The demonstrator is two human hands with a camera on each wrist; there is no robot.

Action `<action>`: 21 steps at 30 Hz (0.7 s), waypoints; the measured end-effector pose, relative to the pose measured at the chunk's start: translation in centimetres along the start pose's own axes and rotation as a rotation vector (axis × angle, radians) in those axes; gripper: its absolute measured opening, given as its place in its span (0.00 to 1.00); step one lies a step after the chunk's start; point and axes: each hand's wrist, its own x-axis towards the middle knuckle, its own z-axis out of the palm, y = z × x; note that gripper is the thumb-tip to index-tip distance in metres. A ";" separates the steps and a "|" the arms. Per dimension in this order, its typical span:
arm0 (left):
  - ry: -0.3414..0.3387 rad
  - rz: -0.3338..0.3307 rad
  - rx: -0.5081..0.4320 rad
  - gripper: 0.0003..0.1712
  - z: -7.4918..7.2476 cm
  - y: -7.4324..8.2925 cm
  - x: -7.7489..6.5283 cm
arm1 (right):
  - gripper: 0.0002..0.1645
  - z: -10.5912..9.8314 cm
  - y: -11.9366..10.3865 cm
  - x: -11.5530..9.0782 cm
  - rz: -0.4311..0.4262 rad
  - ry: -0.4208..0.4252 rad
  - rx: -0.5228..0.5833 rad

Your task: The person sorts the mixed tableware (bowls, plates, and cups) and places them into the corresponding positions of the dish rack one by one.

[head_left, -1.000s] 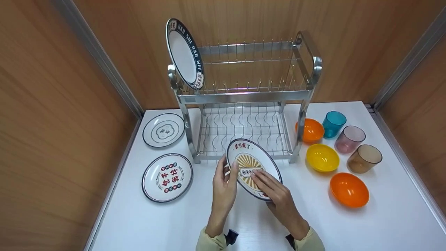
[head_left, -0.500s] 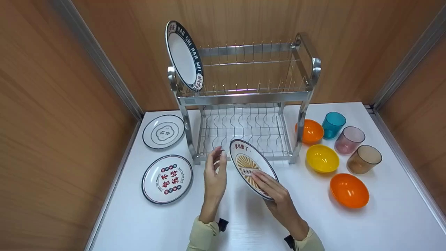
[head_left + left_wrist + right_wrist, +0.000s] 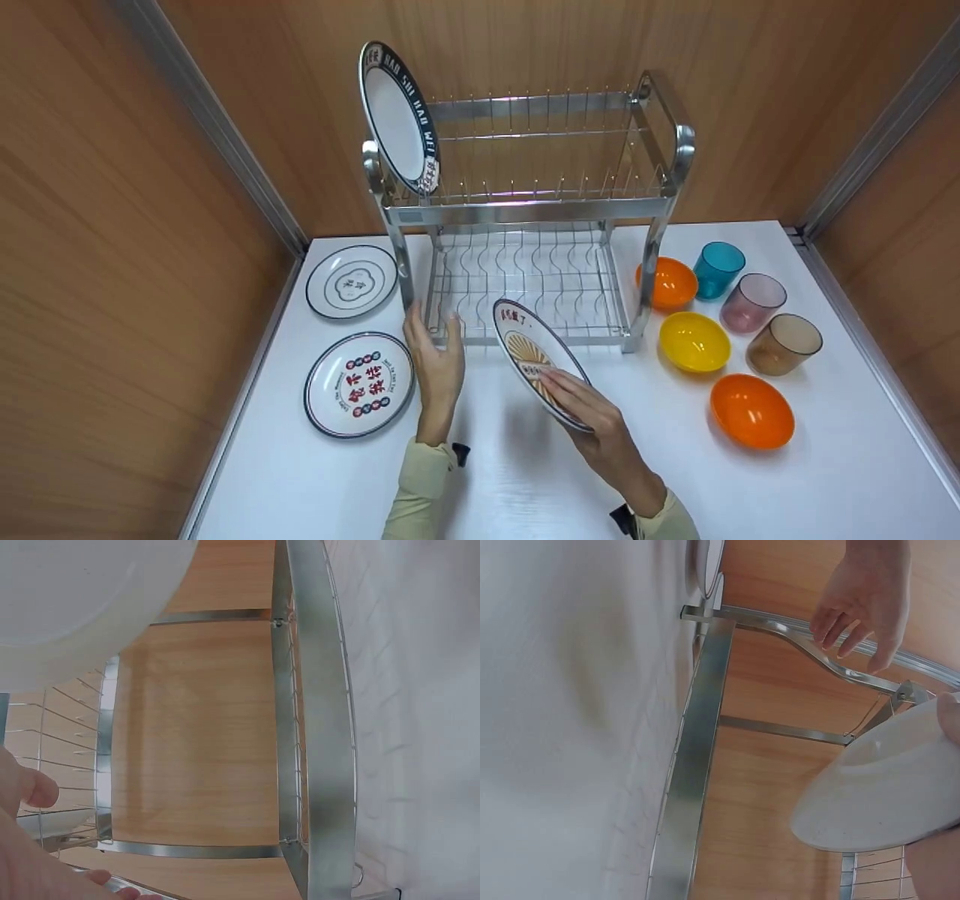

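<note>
The right hand pinches the sunburst plate, fingers over its printed face; tilted, its long visible axis runs forward and leftward past them. The left hand, fingers parted, is beside the rack.

You get: dark-rimmed plate, top left of centre, "HAO SHI HAO WEI" | your held plate, centre, red Chinese characters, blurred | red-lettered plate, lower left, "不" legible | grey-ringed plate, mid-left, dark characters, too small.
</note>
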 end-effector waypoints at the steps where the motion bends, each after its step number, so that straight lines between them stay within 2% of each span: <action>1: 0.006 0.001 0.018 0.38 0.0 -0.2 0.2 | 0.33 0.0 -0.1 0.0 0.003 -0.002 0.005; 6: 0.005 0.003 0.074 0.45 0.2 -1.5 1.4 | 0.37 0.0 -0.5 0.2 -0.013 0.015 0.035; 11: -0.014 0.001 0.097 0.47 0.4 -2.6 2.5 | 0.36 -0.2 -1.4 0.9 -0.051 0.068 0.080; 14: -0.035 -0.019 0.104 0.47 0.5 -3.2 3.1 | 0.36 -0.4 -2.2 1.4 -0.040 0.093 0.094; 19: -0.031 -0.071 0.085 0.43 0.8 -4.1 4.2 | 0.36 -0.5 -1.9 1.1 0.011 0.107 0.097; 21: -0.006 -0.087 0.041 0.38 0.9 -4.4 4.7 | 0.36 -0.5 -1.6 0.9 0.019 0.110 0.095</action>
